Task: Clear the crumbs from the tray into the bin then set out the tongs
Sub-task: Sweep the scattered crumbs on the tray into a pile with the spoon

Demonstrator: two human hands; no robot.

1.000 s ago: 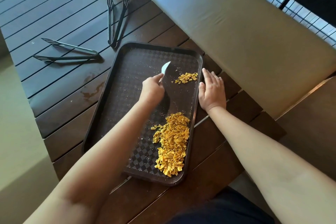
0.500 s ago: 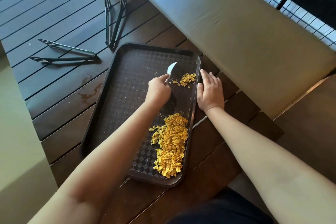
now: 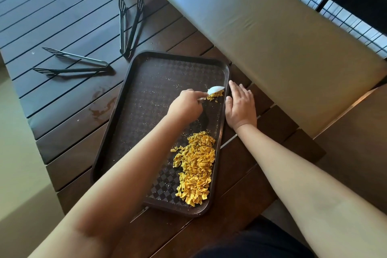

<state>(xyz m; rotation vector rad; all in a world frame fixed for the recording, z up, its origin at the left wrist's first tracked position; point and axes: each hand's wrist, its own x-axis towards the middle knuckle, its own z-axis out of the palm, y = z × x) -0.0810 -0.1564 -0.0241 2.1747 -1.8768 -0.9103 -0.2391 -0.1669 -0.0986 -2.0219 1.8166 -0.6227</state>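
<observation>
A dark brown tray point(image 3: 146, 90) lies on the slatted table. My left hand point(image 3: 185, 104) grips a white scraper point(image 3: 215, 89) whose blade sits over a small clump of yellow crumbs point(image 3: 214, 96) by the tray's right rim. A large pile of yellow crumbs point(image 3: 195, 167) lies in the tray's near right part. My right hand point(image 3: 240, 104) rests flat on the table against the tray's right edge. One pair of black tongs point(image 3: 129, 25) lies beyond the tray's far corner. A second pair of tongs point(image 3: 73, 64) lies to the left.
The dark wooden table point(image 3: 62, 16) stretches far and left. A beige padded bench point(image 3: 272, 33) runs along the right side, with a wire railing point(image 3: 345, 2) behind it. A wet stain point(image 3: 100, 109) marks the table left of the tray. No bin is in view.
My left hand has swept the scraper rightward, pushing the small clump of crumbs against the tray's right rim. My right hand has stayed flat beside the tray.
</observation>
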